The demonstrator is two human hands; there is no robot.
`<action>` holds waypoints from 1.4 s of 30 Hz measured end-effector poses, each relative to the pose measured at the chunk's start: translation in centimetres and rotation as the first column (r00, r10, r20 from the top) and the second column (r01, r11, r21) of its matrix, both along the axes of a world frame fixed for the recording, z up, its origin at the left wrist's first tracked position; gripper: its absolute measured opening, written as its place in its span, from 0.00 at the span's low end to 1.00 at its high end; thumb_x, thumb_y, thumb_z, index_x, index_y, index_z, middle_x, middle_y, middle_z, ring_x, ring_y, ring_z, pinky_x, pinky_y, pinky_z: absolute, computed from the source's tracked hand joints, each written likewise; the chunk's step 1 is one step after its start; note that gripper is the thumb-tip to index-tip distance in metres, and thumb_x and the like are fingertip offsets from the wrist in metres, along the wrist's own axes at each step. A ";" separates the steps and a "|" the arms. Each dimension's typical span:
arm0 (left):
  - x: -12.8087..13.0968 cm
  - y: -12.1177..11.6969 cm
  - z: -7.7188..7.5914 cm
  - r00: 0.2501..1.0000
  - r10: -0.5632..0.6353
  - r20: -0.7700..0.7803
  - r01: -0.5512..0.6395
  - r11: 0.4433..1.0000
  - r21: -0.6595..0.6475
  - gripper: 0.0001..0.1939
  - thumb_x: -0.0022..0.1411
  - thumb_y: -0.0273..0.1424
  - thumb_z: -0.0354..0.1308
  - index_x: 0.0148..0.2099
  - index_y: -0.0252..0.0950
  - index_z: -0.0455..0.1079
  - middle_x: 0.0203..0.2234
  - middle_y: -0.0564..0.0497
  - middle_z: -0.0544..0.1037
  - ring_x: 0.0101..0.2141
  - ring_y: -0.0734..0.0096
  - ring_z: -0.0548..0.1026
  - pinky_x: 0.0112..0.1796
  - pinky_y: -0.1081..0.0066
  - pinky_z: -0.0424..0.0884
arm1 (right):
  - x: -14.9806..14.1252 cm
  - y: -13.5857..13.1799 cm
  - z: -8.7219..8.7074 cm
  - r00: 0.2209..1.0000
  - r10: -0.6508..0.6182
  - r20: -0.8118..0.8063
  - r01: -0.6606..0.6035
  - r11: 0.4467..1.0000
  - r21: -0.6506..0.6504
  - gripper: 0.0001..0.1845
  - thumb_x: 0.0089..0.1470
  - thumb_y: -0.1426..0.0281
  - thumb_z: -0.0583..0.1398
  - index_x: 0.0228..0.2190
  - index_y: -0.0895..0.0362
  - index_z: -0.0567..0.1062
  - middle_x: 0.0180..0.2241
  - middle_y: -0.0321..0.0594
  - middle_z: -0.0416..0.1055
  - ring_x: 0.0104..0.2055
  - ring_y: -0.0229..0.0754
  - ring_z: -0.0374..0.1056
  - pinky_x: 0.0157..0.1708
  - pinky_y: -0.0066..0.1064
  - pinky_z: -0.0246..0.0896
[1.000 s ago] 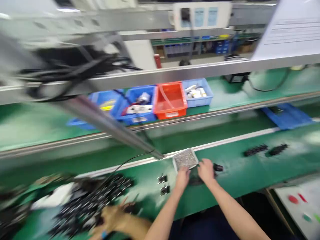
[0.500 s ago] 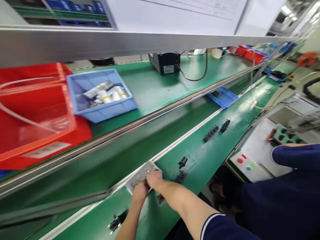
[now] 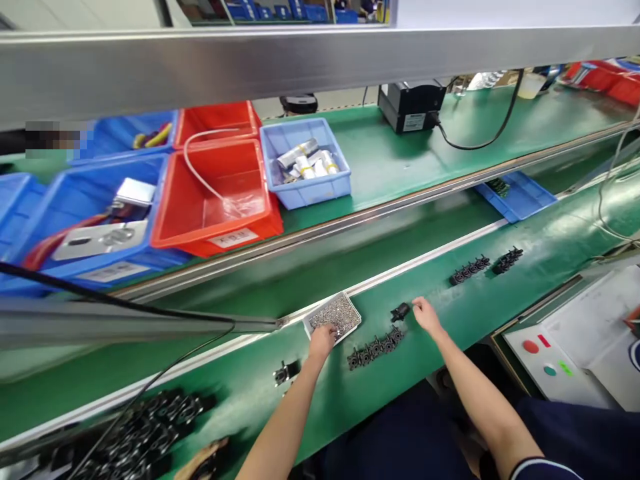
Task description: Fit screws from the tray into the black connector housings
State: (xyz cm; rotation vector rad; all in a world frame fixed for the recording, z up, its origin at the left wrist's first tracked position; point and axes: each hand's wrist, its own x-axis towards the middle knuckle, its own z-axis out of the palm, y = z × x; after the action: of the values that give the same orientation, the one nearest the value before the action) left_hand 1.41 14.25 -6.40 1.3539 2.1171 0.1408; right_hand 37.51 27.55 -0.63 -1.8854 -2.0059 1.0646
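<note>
Tiny metal bits (image 3: 341, 311) fill a white tray (image 3: 353, 326) on the green tabletop (image 3: 345, 403). The left grip (image 3: 321, 340) has its fingers at the bits, but I cannot tell if it pinches any. The right grip (image 3: 425, 315) is curled just beside a black part (image 3: 401, 311); I cannot tell if it holds something. Black pieces (image 3: 375, 348) lie nearby in a row.
</note>
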 end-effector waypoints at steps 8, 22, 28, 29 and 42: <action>0.1 0.2 -0.4 0.998 0.049 0.043 -0.050 0.999 0.014 0.13 0.60 0.20 0.54 0.40 0.35 0.79 0.36 0.44 0.83 0.41 0.63 0.79 0.46 0.70 0.70 | -1.9 2.5 -1.8 0.729 0.593 0.343 -0.585 0.799 -0.138 0.30 0.50 0.78 0.60 0.54 0.48 0.69 0.35 0.43 0.79 0.42 0.47 0.76 0.48 0.35 0.61; 1.2 -0.8 0.8 0.694 0.456 0.557 -0.624 0.767 0.149 0.17 0.58 0.34 0.60 0.47 0.30 0.75 0.35 0.45 0.81 0.35 0.67 0.77 0.41 0.67 0.75 | 5.0 -0.4 -3.7 0.955 0.295 0.024 -0.285 0.939 -0.194 0.24 0.55 0.61 0.61 0.52 0.50 0.65 0.31 0.35 0.74 0.32 0.45 0.72 0.36 0.32 0.63; 5.0 -5.6 3.1 0.115 0.456 0.882 -0.743 0.629 -0.229 0.21 0.62 0.32 0.61 0.56 0.31 0.70 0.34 0.45 0.77 0.32 0.72 0.74 0.31 0.74 0.72 | 7.9 -3.6 -7.3 0.994 0.100 0.049 -0.093 0.987 -0.127 0.34 0.55 0.61 0.59 0.61 0.56 0.58 0.27 0.34 0.70 0.32 0.45 0.70 0.38 0.34 0.65; 5.8 -6.9 3.4 0.000 0.445 0.896 -0.733 0.610 -0.303 0.20 0.63 0.30 0.59 0.57 0.32 0.70 0.34 0.46 0.76 0.32 0.73 0.74 0.30 0.75 0.72 | 8.4 -4.1 -8.0 0.996 0.049 0.075 -0.043 0.995 -0.085 0.34 0.55 0.62 0.58 0.61 0.57 0.58 0.29 0.36 0.71 0.33 0.45 0.70 0.40 0.35 0.66; 13.0 -18.4 3.7 -0.631 0.357 0.689 -0.456 0.547 -0.702 0.18 0.56 0.17 0.66 0.49 0.30 0.73 0.33 0.48 0.74 0.31 0.79 0.73 0.29 0.81 0.69 | 11.9 -5.3 -10.1 0.988 0.012 0.155 -0.040 0.983 0.181 0.27 0.54 0.63 0.59 0.55 0.55 0.70 0.57 0.51 0.66 0.37 0.41 0.72 0.45 0.34 0.67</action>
State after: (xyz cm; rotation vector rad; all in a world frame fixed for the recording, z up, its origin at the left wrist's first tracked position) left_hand 14.37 -4.14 -2.66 -0.4260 0.7744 1.3068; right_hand 49.43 22.24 -10.76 -1.9000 -2.1338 0.7301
